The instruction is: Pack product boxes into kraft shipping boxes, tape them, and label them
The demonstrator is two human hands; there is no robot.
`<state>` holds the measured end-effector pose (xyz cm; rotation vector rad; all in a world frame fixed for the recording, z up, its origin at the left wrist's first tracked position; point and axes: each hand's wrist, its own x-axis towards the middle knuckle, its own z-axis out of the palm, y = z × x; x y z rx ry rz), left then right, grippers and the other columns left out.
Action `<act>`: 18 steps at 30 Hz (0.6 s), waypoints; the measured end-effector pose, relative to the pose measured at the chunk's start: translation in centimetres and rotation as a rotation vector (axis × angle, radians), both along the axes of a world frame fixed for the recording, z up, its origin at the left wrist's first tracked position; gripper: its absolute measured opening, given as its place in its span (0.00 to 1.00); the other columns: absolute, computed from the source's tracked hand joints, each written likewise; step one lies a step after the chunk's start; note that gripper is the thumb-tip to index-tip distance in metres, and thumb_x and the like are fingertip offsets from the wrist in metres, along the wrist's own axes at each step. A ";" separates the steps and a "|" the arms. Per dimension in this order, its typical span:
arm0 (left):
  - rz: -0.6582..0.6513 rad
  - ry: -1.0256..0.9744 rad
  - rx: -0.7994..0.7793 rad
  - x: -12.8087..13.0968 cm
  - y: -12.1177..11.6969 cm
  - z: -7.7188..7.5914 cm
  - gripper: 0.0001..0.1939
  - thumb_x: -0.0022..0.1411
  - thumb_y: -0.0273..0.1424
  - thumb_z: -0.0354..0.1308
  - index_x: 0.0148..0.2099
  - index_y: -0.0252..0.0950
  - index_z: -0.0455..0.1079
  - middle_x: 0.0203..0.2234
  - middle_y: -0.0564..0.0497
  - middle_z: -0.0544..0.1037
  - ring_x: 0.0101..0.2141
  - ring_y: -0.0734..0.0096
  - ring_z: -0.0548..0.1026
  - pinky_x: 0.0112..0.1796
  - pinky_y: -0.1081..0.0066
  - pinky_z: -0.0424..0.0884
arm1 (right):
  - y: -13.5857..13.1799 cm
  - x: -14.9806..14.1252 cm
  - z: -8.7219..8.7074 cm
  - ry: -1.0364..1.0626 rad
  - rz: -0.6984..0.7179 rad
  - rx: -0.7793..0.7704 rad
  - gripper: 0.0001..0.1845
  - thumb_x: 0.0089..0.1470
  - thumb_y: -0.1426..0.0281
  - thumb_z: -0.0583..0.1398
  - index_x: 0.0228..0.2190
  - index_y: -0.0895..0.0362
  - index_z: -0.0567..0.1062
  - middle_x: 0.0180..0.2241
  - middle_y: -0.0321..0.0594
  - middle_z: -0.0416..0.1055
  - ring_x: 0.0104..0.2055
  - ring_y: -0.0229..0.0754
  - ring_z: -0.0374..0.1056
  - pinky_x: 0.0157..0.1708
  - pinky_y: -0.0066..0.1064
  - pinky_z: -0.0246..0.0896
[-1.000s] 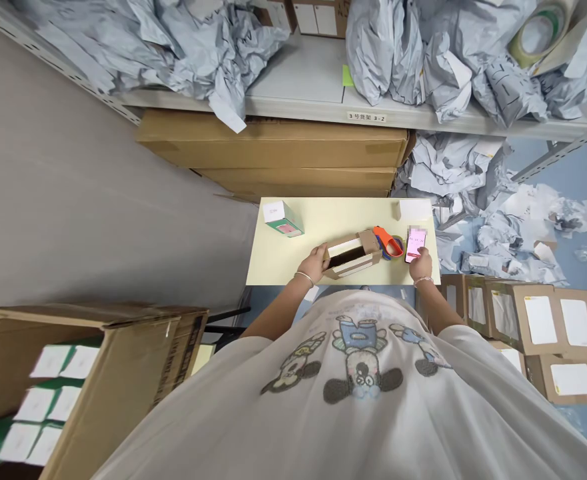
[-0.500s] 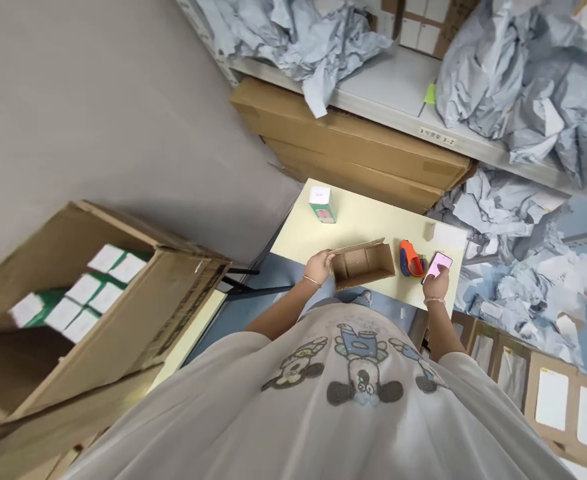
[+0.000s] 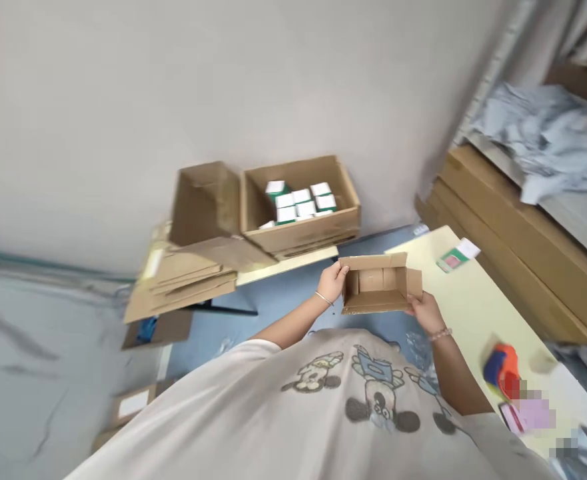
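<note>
A small brown cardboard box [image 3: 376, 301], with its open top facing me and flaps folded out, is held up in front of my body between both hands. My left hand [image 3: 332, 283] grips its left edge, thumb over the rim. At its lower right corner, my right hand [image 3: 427, 313] is closed on the cardboard. Inside, the box looks bare. To the right, a green and white carton [image 3: 453, 259] lies on the pale yellow table [image 3: 468, 307]. An orange and blue tape dispenser [image 3: 503, 370] and a pink-screened phone [image 3: 513, 419] are nearer me, partly blurred.
Ahead, a large cardboard carton [image 3: 318, 230] holds several green and white boxes [image 3: 302, 197]. Another open carton [image 3: 198, 207] stands to its left, above stacked flat cardboard [image 3: 183, 283]. Long brown cartons [image 3: 518, 247] and a shelf with crumpled grey paper [image 3: 548, 140] line the right side.
My view has swung left toward the large cartons. My right hand has let go of the phone, now on the table, and taken hold of the box. My left hand still grips it.
</note>
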<state>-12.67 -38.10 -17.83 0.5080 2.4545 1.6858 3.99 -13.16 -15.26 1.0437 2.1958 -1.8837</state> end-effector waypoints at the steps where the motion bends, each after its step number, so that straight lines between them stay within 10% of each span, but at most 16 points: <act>1: 0.074 -0.039 0.074 -0.4 -3.6 0.4 0.23 0.65 0.52 0.58 0.40 0.36 0.78 0.35 0.47 0.83 0.39 0.58 0.79 0.45 0.63 0.73 | -2.7 -1.9 0.1 0.018 0.044 -0.056 0.15 0.52 0.60 0.64 0.39 0.55 0.78 0.43 0.47 0.82 0.45 0.55 0.80 0.37 0.45 0.82; 10: 0.626 -0.390 0.475 1.9 -33.7 0.7 0.41 0.37 0.64 0.71 0.41 0.33 0.80 0.39 0.41 0.85 0.44 0.49 0.80 0.49 0.56 0.74 | -29.0 -12.2 0.6 -0.059 0.592 -0.214 0.21 0.54 0.53 0.64 0.42 0.56 0.78 0.39 0.46 0.83 0.43 0.55 0.81 0.45 0.47 0.78; 14: 0.800 -0.456 0.525 4.3 -41.1 -0.4 0.41 0.34 0.64 0.72 0.39 0.33 0.79 0.36 0.43 0.85 0.41 0.50 0.81 0.46 0.57 0.75 | -35.4 -16.2 1.9 -0.021 0.891 -0.019 0.24 0.56 0.51 0.64 0.43 0.57 0.81 0.41 0.46 0.83 0.49 0.55 0.79 0.51 0.46 0.75; 18: 0.888 -0.470 0.483 5.3 -45.3 -1.4 0.38 0.34 0.64 0.71 0.35 0.34 0.79 0.33 0.44 0.84 0.39 0.51 0.80 0.44 0.57 0.76 | -37.9 -21.7 6.6 0.131 0.903 0.201 0.24 0.59 0.58 0.65 0.53 0.56 0.78 0.49 0.50 0.80 0.51 0.51 0.77 0.56 0.46 0.71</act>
